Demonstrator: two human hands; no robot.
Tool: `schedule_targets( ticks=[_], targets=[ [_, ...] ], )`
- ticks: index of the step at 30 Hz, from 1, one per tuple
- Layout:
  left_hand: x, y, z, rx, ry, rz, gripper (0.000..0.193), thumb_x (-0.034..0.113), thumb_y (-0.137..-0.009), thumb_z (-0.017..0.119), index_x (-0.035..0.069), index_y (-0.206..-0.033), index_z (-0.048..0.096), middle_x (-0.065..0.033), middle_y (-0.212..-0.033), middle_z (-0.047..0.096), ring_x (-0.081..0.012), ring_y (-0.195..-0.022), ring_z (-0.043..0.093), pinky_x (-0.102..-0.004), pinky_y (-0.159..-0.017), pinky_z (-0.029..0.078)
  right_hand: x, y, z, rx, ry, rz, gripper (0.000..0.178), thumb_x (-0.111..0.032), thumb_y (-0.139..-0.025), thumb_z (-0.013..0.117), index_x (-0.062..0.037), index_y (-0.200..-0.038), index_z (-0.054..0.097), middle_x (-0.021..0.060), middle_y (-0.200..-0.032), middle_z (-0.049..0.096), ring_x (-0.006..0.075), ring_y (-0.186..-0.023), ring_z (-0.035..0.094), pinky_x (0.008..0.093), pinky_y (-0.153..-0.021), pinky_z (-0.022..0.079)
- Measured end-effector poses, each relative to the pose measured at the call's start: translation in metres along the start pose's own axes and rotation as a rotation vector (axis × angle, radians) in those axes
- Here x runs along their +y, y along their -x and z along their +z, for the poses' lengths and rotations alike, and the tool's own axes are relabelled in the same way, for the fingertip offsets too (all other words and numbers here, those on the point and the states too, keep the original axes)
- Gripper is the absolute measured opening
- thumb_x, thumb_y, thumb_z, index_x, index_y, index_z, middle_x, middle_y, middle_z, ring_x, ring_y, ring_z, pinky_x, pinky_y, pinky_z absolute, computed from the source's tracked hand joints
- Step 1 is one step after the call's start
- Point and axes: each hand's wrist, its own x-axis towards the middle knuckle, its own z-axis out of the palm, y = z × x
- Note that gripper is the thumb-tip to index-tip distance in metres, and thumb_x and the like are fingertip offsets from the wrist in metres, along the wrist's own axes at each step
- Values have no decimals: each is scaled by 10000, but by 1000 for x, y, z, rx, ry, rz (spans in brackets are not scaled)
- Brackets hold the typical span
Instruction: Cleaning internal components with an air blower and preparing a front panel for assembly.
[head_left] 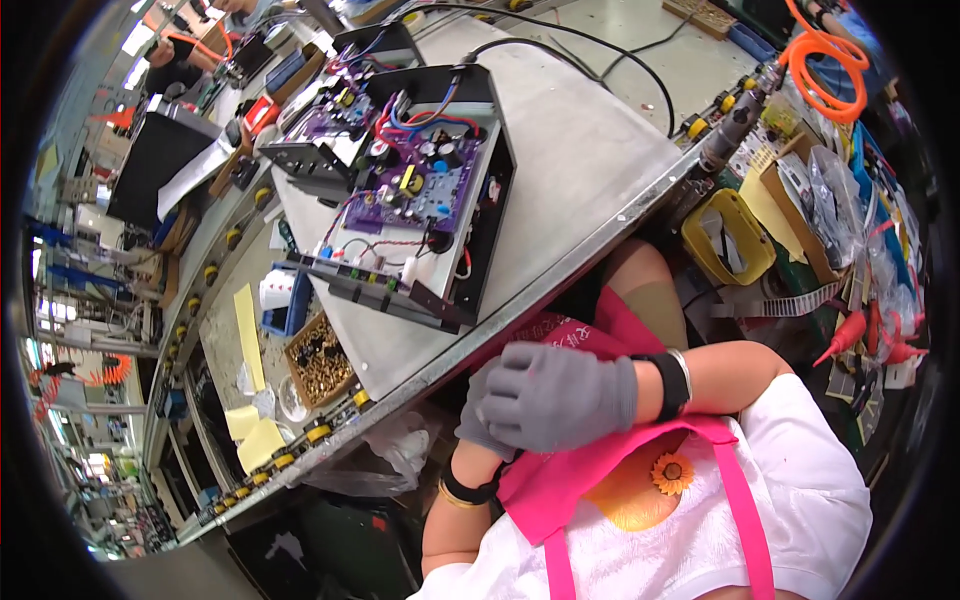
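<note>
Around us spreads a crowded workshop, where a track with yellow rollers (210,273) curves past, well to the left of our gloved fingers (507,383). Nearer to them, we see a blue bin (298,308) and a cardboard box (333,392) of small brass-coloured parts. Ahead and left of our fingers, our grey desk (590,130) bears a black case (308,160) and, closer to us, an open case (378,292) with its purple circuit board (440,190) facing up. We rest both hands apart from it, over our pink apron (560,478): left hand (484,418) underneath, its fingers mostly hidden, so we cannot tell how far they open; right hand (570,395) on top, fingers bent close together across the left, whether gripping it we cannot tell. Right of our fingers and farther ahead sits a yellow bin (750,272); beyond it, we see an orange hose (835,112).
</note>
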Motion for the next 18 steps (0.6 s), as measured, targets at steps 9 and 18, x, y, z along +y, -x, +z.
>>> schedule_targets(
  ticks=[9, 18],
  targets=[
    [-30, 44, -59, 89, 742, -675, 286, 29, -824, 618, -7, -1108, 609, -122, -1058, 661, -202, -981, 622, -309, -855, 489, 55, 17, 22, 187, -625, 816, 201, -138, -811, 611, -44, -983, 652, 120, -879, 630, 271, -703, 629, 355, -669, 523],
    [-132, 117, -109, 903, 724, -750, 447, -15, -837, 617, 41, -1266, 504, -118, -1215, 553, -234, -1038, 598, -275, -721, 560, 52, 16, 77, 200, -507, 652, 385, -183, -790, 661, -16, -1123, 566, 176, -1018, 587, 353, -928, 578, 403, -807, 488]
  ],
)
